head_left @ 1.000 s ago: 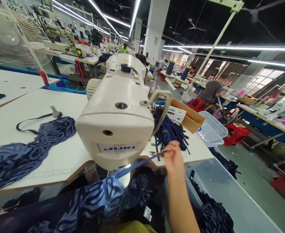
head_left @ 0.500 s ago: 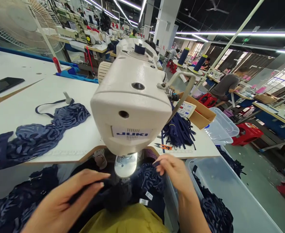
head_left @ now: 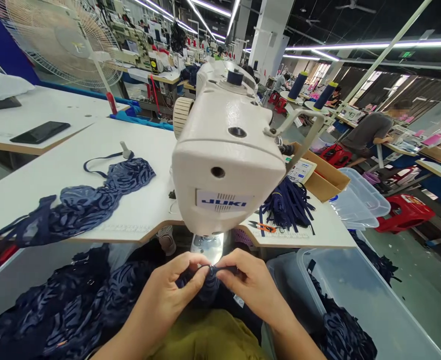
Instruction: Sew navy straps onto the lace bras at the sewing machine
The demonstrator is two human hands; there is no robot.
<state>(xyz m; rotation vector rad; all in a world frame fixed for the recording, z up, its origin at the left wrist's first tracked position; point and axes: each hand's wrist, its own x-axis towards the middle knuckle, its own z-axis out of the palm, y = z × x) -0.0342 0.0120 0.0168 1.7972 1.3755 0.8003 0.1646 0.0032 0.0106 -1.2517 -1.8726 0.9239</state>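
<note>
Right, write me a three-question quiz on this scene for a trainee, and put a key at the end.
1. Short answer: what do the left hand and the right hand pinch between their fingertips?
2. True or false: the orange scissors lie on the table, near the bundle of dark strips.
3. Fill the gap: as the wearer sees it, a patterned bra lies to the ____ of the sewing machine.

Key: 1. dark cloth; 2. true; 3. left.
</note>
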